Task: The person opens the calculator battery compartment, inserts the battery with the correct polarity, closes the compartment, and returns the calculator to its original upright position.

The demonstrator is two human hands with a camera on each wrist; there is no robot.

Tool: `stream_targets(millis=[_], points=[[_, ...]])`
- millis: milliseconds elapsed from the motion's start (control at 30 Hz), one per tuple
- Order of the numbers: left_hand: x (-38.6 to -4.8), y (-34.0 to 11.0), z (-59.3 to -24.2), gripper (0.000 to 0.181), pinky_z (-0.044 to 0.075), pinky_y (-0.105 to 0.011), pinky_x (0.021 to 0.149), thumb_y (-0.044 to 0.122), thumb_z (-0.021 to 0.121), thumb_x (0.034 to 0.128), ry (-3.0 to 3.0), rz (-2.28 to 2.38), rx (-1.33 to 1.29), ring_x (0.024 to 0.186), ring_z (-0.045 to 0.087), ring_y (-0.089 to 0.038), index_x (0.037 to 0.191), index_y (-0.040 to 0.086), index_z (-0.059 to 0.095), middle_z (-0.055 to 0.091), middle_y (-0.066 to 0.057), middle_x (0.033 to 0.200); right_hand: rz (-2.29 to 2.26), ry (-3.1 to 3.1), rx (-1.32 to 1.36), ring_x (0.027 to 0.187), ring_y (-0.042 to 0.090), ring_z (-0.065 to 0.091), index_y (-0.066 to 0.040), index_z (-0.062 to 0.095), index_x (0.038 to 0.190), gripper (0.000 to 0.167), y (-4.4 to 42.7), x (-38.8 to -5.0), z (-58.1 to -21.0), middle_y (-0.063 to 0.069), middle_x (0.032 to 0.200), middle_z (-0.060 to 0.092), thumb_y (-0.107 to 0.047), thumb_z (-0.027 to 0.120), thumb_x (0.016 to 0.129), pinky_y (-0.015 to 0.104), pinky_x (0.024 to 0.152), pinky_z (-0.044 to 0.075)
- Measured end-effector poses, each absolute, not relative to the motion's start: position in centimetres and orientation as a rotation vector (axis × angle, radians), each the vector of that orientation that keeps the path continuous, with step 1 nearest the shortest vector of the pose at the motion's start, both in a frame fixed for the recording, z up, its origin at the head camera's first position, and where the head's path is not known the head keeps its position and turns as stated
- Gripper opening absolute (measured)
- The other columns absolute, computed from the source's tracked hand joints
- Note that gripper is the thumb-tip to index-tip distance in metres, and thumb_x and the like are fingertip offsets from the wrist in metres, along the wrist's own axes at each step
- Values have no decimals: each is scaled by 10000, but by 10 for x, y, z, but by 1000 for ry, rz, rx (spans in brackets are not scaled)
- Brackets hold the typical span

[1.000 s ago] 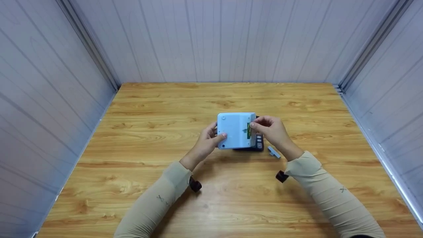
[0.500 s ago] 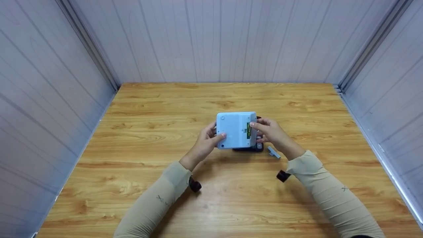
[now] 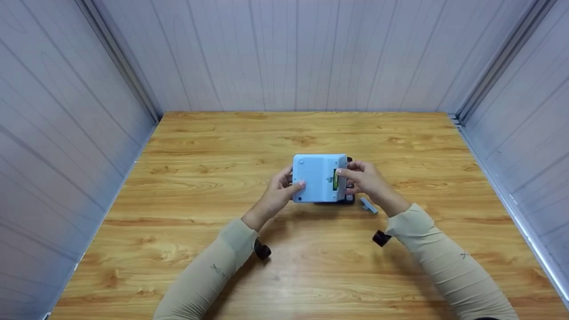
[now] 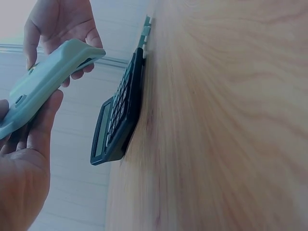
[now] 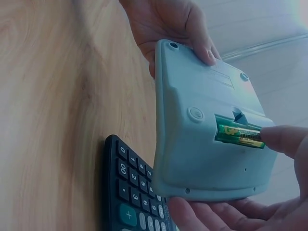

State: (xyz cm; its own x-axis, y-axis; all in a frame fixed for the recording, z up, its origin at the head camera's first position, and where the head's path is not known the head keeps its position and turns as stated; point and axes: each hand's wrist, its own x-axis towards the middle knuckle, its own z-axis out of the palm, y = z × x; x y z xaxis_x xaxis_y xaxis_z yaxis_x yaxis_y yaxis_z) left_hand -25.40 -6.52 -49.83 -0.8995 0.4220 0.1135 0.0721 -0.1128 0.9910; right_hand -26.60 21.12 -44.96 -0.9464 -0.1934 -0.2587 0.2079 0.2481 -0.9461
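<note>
A light blue calculator is held above the table with its back facing me. My left hand grips its left side, thumb on the back and fingers underneath. In the right wrist view, a green battery lies in the uncovered slot of the casing. The thumb of my right hand presses on one end of that battery. The other fingers of that hand support the calculator's edge from beneath. Its keys and display are hidden.
A dark calculator lies on the table under the held one, partly hidden from above. Just to its right is a small light blue battery cover. Pale panel walls enclose the wooden table.
My right fingers, bunched at the battery slot a second ago, now reach under the calculator's edge while the thumb stays on the battery. The calculator has shifted slightly toward me.
</note>
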Motion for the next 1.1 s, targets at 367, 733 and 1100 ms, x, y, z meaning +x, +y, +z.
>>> stream_targets(millis=[367, 733, 1100], points=[[-256, -67, -498, 616, 661, -463, 976, 96, 611, 1096, 1886, 2125, 525, 1284, 708, -323, 1677, 104, 405, 669, -231, 1460, -1675, 2393, -52, 987, 165, 673, 63, 644, 1321, 493, 209, -261, -452, 82, 1112, 671, -343, 734, 1056, 361, 784, 694], [-257, -65, -497, 597, 669, -455, 952, 44, 605, 1084, 1820, 2188, 533, 1224, 738, -293, 1648, 14, 412, 683, -278, 1418, -1649, 2480, -120, 880, 177, 689, 63, 634, 1360, 569, 216, -263, -457, 89, 1098, 663, -390, 754, 1038, 385, 803, 695], [-258, -68, -501, 578, 675, -434, 940, 68, 605, 1095, 1849, 2176, 491, 1234, 733, -294, 1648, 60, 436, 685, -248, 1410, -1644, 2565, -176, 885, 210, 743, 78, 680, 1288, 447, 238, -261, -466, 232, 1140, 725, -319, 687, 1084, 292, 766, 672]])
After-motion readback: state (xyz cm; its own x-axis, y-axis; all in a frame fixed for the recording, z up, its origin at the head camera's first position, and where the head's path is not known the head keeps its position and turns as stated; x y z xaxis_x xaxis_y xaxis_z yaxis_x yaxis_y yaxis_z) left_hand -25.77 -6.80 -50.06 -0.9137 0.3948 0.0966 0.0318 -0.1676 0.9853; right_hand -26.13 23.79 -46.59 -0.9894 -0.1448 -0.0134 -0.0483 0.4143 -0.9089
